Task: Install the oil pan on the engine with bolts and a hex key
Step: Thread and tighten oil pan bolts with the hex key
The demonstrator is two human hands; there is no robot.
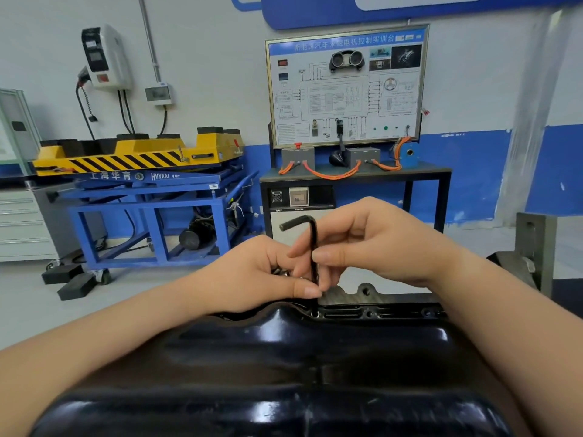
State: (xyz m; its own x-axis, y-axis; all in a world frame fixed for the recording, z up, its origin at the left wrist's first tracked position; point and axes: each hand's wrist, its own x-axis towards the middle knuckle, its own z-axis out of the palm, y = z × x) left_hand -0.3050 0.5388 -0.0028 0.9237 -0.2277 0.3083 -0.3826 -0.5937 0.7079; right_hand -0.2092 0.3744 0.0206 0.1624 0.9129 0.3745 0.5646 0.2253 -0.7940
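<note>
Both hands meet over the far rim of the oil pan. My left hand [252, 272] is curled, its thumb and forefinger pinching the lower shank of the hex key [313, 244], with a few small metal bolts [279, 271] tucked in the palm behind them. My right hand [378, 244] pinches the same shank higher up between thumb and fingertips.

Nearest to me, the glossy black oil pan [284, 357] fills the bottom of the view, its rounded belly upward and both forearms lying across it. The hex key stands upright, its short arm pointing left at the top and its tip down in a hole of the pan's far flange [372, 312]; I cannot tell whether a bolt sits under it. Just beyond the flange a strip of the grey engine [344, 296] surface shows.

On the floor to the left lie 2 black rubber blocks [75, 287], beside a blue lift cart [151, 200] carrying a yellow platform [135, 156] with black stripes. Straight ahead a dark table [426, 171] holds grey boxes linked by orange cables [331, 175], and a framed training board [347, 86] of wiring diagrams stands on it. A white wall charger [105, 56] hangs on the far wall at upper left.
</note>
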